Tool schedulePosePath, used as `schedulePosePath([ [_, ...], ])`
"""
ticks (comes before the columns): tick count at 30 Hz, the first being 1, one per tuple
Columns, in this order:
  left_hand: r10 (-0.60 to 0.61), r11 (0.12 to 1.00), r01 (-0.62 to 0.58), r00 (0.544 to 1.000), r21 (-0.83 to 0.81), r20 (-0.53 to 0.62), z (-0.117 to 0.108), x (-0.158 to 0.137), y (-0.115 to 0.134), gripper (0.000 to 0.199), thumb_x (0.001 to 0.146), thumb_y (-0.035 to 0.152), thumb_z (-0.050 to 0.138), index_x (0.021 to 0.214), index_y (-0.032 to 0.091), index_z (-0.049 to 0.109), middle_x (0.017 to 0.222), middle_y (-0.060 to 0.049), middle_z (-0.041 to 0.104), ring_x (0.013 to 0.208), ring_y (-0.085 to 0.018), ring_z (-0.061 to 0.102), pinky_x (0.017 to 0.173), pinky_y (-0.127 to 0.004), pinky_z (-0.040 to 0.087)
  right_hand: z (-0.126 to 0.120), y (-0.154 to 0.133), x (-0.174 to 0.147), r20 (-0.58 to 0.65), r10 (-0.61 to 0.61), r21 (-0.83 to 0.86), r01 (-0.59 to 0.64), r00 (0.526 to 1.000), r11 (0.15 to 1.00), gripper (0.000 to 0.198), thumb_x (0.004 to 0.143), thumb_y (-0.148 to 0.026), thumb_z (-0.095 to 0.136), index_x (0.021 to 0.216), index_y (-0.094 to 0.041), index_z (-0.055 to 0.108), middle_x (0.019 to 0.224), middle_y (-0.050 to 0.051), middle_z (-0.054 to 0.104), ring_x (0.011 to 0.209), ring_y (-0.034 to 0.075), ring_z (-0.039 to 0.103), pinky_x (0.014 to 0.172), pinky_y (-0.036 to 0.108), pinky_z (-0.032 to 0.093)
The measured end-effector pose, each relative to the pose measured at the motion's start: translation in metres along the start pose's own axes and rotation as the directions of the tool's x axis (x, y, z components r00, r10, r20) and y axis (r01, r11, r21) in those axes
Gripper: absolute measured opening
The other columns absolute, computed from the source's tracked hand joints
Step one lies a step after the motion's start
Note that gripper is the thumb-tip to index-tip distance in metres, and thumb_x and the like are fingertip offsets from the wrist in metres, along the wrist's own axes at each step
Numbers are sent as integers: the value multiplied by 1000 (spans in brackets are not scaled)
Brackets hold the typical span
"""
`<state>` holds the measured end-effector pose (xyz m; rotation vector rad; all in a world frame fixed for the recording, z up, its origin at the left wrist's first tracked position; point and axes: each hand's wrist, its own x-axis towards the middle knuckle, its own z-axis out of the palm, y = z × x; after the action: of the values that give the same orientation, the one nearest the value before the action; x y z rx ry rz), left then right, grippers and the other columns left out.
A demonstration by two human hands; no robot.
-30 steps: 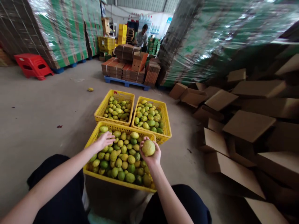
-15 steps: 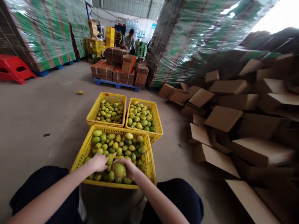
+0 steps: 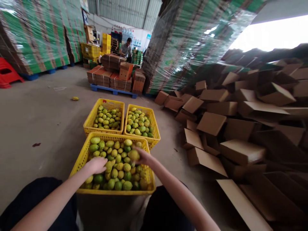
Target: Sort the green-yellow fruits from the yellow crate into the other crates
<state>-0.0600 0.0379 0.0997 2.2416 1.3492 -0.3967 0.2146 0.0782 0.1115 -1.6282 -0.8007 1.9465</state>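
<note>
Right hand [image 3: 144,156] grasps a yellow-green fruit [image 3: 134,155] — likely firm, light, slightly slippery, best cupped round its middle; left hand [image 3: 96,165] over the crate [image 3: 115,192], hold unclear.

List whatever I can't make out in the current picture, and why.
All in the head view:
- Right hand: finger outlines blurred, apparently by motion, as is the held fruit.
- Left hand: its back hides whether it grips anything.
- Front yellow crate: its bottom is hidden under piled fruit.
- Red stool: cut off by the left edge.
- Distant person: hands too small to read.
</note>
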Motion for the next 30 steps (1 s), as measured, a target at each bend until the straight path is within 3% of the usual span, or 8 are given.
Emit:
schedulePosePath([
  [3, -10, 1000, 10, 1000, 16, 16, 0, 3, -4, 39, 84, 27, 49, 115, 13, 66, 120, -22, 68, 109, -36, 65, 91, -45, 48, -39, -57, 8, -174, -227, 40, 237, 958, 971, 26, 90, -40, 55, 111, -25, 54, 96, 0, 67, 74, 11, 68, 65, 27, 59],
  [5, 24, 1000, -24, 999, -16, 28, 1, 6, -5, 37, 78, 25, 53, 111, 18, 68, 114, -17, 70, 103, -33, 67, 87, -40, 50, -52, -66, 11, -237, -272, -15, 276, 933, 961, 25, 91, -40, 53, 110, -24, 56, 94, 0, 66, 69, 11, 66, 61, 27, 58],
  [7, 84, 994, -79, 994, -75, 63, 3, 11, -6, 39, 70, 20, 57, 107, 23, 68, 103, -10, 73, 94, -28, 68, 79, -34, 51, -52, -51, 11, -230, -267, -104, 249, 936, 963, 20, 86, -35, 60, 99, -20, 61, 86, 1, 67, 63, 11, 64, 56, 26, 57],
  [11, 203, 967, -184, 974, -178, 98, 12, 22, -6, 37, 67, 16, 56, 100, 25, 69, 90, -4, 73, 86, -24, 67, 74, -30, 50, -31, 11, 7, -122, -220, -316, 173, 968, 933, 13, 73, -26, 73, 76, -16, 66, 68, 2, 67, 55, 13, 62, 52, 25, 53],
  [15, 119, 985, -114, 992, -129, 34, 24, 25, -8, 28, 76, 19, 50, 95, 23, 70, 101, -8, 74, 93, -26, 66, 84, -34, 49, -15, 46, 4, -58, -249, -505, 187, 967, 843, 11, 73, -23, 73, 66, -18, 66, 55, -5, 58, 54, 12, 60, 61, 28, 53],
  [19, 58, 992, -46, 994, -121, 96, 33, 24, -15, 32, 68, 17, 55, 95, 21, 71, 94, -9, 73, 90, -27, 66, 80, -34, 49, -10, 44, 1, -29, -318, -680, 215, 948, 701, 7, 72, -19, 73, 67, -20, 68, 55, -4, 58, 71, 18, 66, 79, 32, 51],
  [23, 82, 985, -54, 982, -164, 170, 43, 25, -20, 42, 62, 13, 56, 99, 24, 71, 85, -4, 73, 80, -22, 66, 72, -28, 49, -4, 38, -5, -10, -361, -813, 203, 932, 546, 2, 77, -23, 69, 77, -21, 71, 75, 3, 69, 93, 26, 67, 88, 36, 47],
  [30, -1, 979, 13, 998, -203, 62, 69, 30, -30, 15, 64, 21, 62, 78, 22, 70, 82, -5, 72, 85, -25, 66, 82, -36, 49, 6, 37, -21, 23, -367, -947, 137, 930, 289, 23, 78, -29, 70, 100, -22, 71, 102, 12, 74, 104, 33, 68, 87, 40, 50],
])
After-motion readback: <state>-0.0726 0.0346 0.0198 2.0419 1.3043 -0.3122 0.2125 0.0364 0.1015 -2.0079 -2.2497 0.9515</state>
